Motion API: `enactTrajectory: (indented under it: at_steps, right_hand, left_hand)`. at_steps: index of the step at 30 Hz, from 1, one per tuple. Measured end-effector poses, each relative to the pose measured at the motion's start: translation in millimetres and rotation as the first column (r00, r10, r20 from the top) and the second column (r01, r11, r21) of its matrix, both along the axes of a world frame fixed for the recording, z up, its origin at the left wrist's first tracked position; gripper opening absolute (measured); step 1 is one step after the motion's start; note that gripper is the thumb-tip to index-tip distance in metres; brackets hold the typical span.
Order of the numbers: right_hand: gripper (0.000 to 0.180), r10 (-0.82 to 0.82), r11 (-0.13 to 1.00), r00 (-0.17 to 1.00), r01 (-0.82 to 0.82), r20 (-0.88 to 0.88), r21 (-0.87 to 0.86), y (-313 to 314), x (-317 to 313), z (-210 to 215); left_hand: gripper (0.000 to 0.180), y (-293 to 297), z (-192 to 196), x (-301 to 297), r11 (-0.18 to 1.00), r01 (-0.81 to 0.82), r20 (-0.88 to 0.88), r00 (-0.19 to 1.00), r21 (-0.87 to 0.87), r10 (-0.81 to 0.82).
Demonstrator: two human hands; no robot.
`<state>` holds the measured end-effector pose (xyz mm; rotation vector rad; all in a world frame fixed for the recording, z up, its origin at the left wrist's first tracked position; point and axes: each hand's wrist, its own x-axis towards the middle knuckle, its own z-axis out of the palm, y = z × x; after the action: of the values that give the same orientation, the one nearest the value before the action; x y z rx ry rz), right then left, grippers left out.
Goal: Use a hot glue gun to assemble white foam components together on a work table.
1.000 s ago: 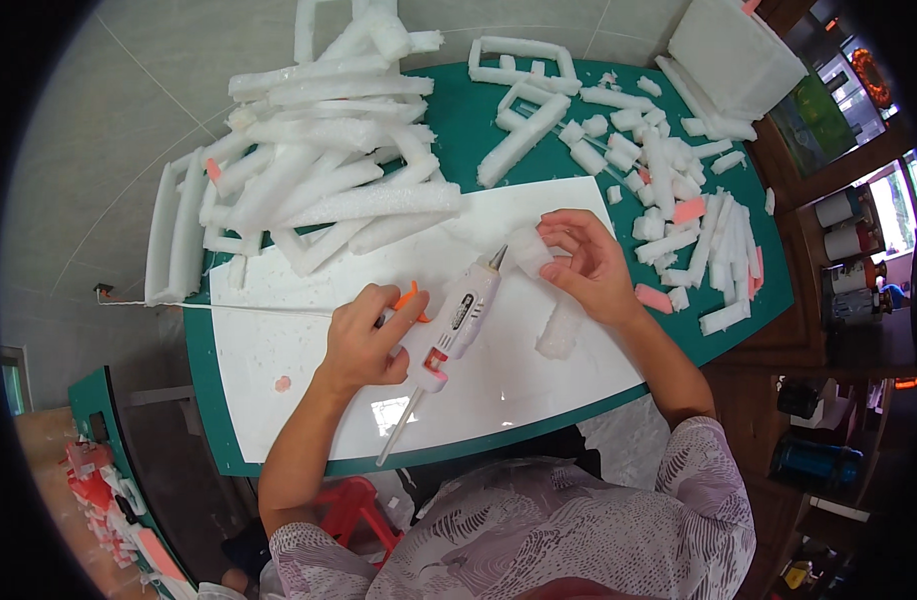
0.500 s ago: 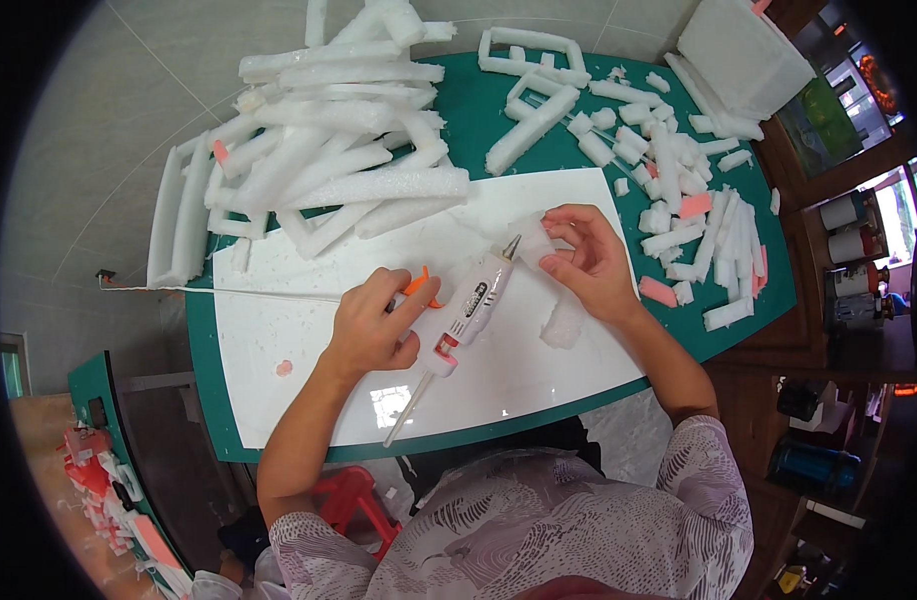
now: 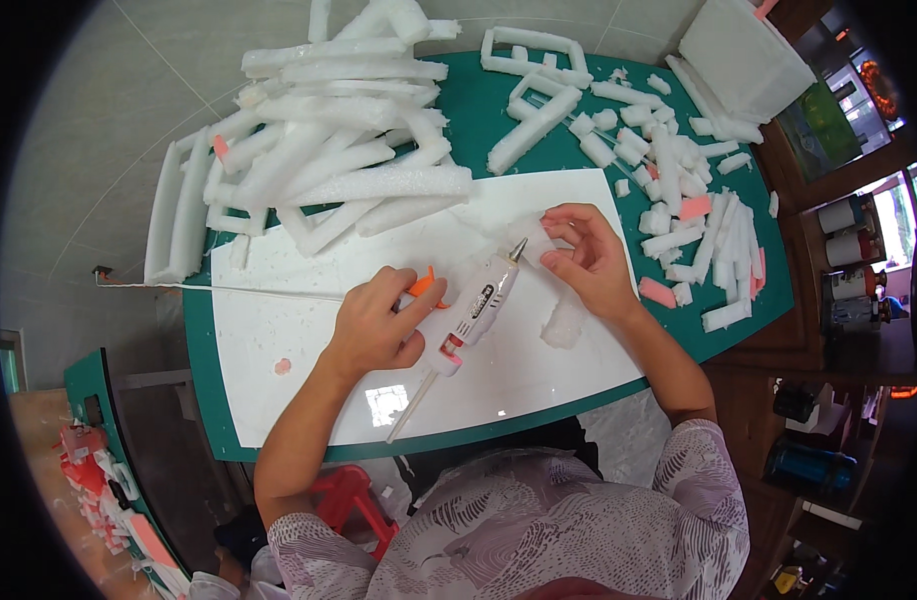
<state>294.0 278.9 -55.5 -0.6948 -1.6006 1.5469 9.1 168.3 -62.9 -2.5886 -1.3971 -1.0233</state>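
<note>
My left hand is closed round the handle of a white hot glue gun with an orange trigger. A glue stick sticks out of its rear end. The gun's metal nozzle points up and right, at a small white foam piece. That piece sits pinched in the fingers of my right hand; whether the nozzle touches it I cannot tell. Below my right hand, another white foam block lies on the white board.
A tall pile of white foam strips stands at the far left. Small foam offcuts, some pink, cover the right of the green table. A white cord runs left from the gun. A large foam box stands at the back right.
The glue gun's nozzle has shifted very slightly to the right along the foam piece. Both hands otherwise keep their grip and place.
</note>
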Motion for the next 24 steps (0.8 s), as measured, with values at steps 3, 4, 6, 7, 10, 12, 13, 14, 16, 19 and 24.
enactTrajectory:
  at_steps: [3,4,6,7,10,12,13,14,16,19,24]
  right_hand:
    - [0.055,0.011,1.000,1.000,-0.011,-0.012,-0.019,0.6,1.1,6.3]
    - [0.055,0.011,1.000,1.000,-0.011,-0.012,-0.020,1.3,1.6,5.8]
    - [0.057,0.021,1.000,0.997,-0.020,-0.079,0.010,3.7,2.9,3.9]
    - [0.057,0.021,1.000,0.997,-0.020,-0.080,0.010,4.7,3.0,3.2]
    - [0.057,0.036,0.999,0.995,-0.037,-0.093,-0.005,5.7,3.4,2.9]
    - [0.056,0.046,0.997,0.994,-0.051,-0.094,-0.055,4.4,4.2,4.6]
    - [0.056,0.046,0.997,0.995,-0.051,-0.093,-0.056,4.5,4.2,4.7]
    - [0.055,0.054,0.996,0.994,-0.060,-0.094,-0.059,4.6,4.3,4.8]
    - [0.055,0.063,0.996,0.994,-0.069,-0.094,-0.063,5.1,4.6,4.4]
    - [0.055,0.064,0.997,0.995,-0.068,-0.077,-0.047,5.6,4.7,3.1]
    - [0.054,0.052,0.998,0.998,-0.053,-0.028,-0.025,6.9,4.4,2.6]
  left_hand:
    - [0.064,-1.3,0.3,1.7,0.999,-0.039,-0.004,0.999,-0.011,0.039]
    - [0.064,-1.3,0.7,1.8,0.999,-0.039,-0.004,0.999,-0.012,0.039]
    - [0.065,-0.8,1.4,2.1,0.997,-0.064,0.012,0.998,-0.041,0.065]
    - [0.065,-1.0,0.8,1.5,0.997,-0.065,0.011,0.998,-0.042,0.065]
    - [0.065,-1.5,-0.3,0.6,0.996,-0.072,0.013,0.997,-0.051,0.073]
    - [0.065,-2.4,1.5,1.1,0.995,-0.073,0.018,0.997,-0.061,0.074]
    - [0.065,-2.0,1.5,0.9,0.995,-0.072,0.019,0.997,-0.062,0.074]
    - [0.067,-1.5,2.0,0.8,0.996,-0.062,0.023,0.998,-0.058,0.063]
    - [0.068,-1.3,1.9,0.1,0.997,-0.052,0.027,0.998,-0.054,0.054]
    - [0.063,-1.6,0.8,-1.0,0.997,-0.053,0.013,0.998,-0.061,0.054]
    - [0.063,-1.4,3.2,0.2,0.994,-0.042,-0.009,0.999,-0.100,0.042]
